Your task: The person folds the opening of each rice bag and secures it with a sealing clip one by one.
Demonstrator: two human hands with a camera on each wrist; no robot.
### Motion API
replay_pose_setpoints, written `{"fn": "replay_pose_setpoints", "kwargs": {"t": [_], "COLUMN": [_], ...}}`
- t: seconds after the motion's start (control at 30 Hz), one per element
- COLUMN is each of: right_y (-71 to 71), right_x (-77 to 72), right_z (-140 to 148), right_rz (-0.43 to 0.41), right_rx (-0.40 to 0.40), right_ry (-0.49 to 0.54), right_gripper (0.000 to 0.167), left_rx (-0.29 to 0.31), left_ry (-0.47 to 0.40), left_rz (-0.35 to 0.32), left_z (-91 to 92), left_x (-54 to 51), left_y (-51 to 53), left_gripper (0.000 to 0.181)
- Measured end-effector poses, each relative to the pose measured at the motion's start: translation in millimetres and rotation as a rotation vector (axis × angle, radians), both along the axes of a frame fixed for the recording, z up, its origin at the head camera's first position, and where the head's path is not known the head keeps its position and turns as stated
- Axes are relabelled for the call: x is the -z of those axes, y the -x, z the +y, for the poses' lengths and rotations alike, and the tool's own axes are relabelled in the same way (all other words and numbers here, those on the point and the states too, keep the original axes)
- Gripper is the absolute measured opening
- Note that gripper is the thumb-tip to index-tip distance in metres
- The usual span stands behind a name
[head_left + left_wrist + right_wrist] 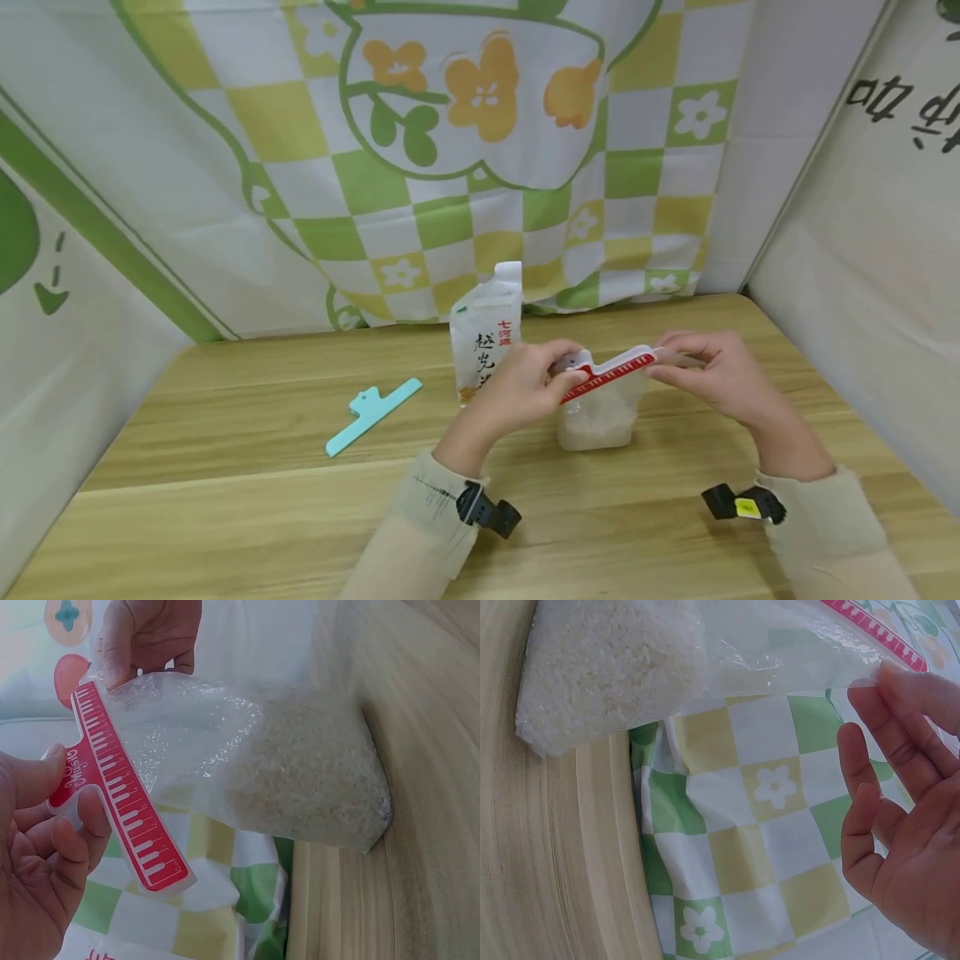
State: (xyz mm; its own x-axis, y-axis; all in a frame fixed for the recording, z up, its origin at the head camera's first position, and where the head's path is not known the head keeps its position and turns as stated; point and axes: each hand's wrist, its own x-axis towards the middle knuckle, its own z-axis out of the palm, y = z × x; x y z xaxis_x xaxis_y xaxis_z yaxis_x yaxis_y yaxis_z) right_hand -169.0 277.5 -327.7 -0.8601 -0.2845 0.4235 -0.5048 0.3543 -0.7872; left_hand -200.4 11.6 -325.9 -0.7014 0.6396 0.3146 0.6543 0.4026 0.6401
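A clear plastic bag of rice stands on the wooden table, its upper part loose and its lower part full of white grains. My left hand pinches the handle of a red and white bag clip printed with piano keys. The clip lies across the top of the bag; whether its jaws are closed cannot be told. On the other side, my right hand pinches the bag's top corner between thumb and index finger, close to the clip's end. Its other fingers are loosely bent in the right wrist view.
A light blue bag clip lies on the table to the left. Behind my left hand stands a white printed package. A checked green and yellow cloth hangs at the table's back edge, with pale panels on both sides.
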Motion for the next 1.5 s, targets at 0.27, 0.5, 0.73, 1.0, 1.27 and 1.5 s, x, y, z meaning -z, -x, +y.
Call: {"fn": "replay_pose_setpoints", "kwargs": {"t": [0.27, 0.5, 0.73, 1.0, 1.27, 1.5], "right_y": [1.1, 1.1, 0.2, 0.6, 5.3, 7.1], "right_x": [-1.6, -1.5, -1.1, 1.4, 2.0, 2.7], "right_z": [-2.4, -3.1, -5.0, -0.8, 6.9, 16.0], "right_rz": [0.009, 0.009, 0.006, -0.024, -0.05, -0.086], "right_rx": [0.013, 0.021, 0.049, 0.058, 0.024, 0.029], "right_ry": [-0.003, 0.001, -0.002, 0.061, 0.12, 0.144], "right_gripper": [0.013, 0.014, 0.01, 0.016, 0.018, 0.018], "left_rx": [-0.007, 0.004, 0.012, 0.021, 0.032, 0.053], "left_ry": [0.006, 0.007, 0.019, 0.025, 0.033, -0.028], "left_rz": [0.011, 0.035, 0.042, 0.031, 0.012, -0.032], "left_z": [5.4, 10.4, 13.7, 18.8, 26.7, 37.5], "left_x": [-5.0, -10.3, -12.8, -14.5, -14.1, -8.8], "left_y": [-1.0, -1.6, -1.8, 1.4, 8.1, 11.7], "left_gripper": [0.019, 0.018, 0.02, 0.024, 0.024, 0.026]}}
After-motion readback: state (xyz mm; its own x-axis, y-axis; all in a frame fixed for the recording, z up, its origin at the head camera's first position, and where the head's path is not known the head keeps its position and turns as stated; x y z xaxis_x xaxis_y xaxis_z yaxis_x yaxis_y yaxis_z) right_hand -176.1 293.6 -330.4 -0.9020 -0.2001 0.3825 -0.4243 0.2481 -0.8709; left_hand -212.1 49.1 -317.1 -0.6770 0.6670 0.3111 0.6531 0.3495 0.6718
